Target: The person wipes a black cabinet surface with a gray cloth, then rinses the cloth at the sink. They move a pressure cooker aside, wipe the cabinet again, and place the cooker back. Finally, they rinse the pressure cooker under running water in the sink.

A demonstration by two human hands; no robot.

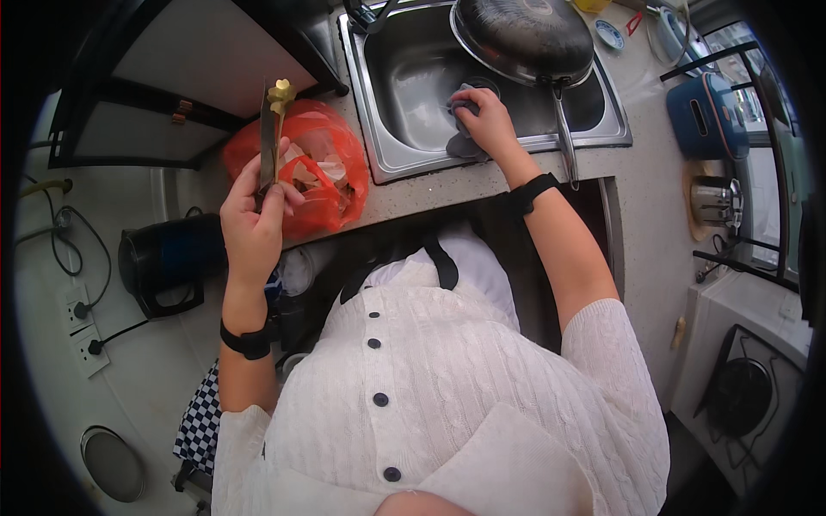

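My left hand holds upright a gold-coloured utensil with a flower-shaped end, together with a flat, dark blade-like piece. Both are above a red plastic bag with crumpled, paper-like scraps inside. My right hand grips a grey cloth over the front edge of the stainless-steel sink, near its drain. Part of the cloth hangs down onto the sink's rim. A large metal pan rests upside down across the sink's right side, its handle pointing towards me.
A faucet stands at the sink's back left. A black electric kettle is at left. On the right are a blue appliance, a metal pot and a gas stove. A small patterned dish lies behind the sink.
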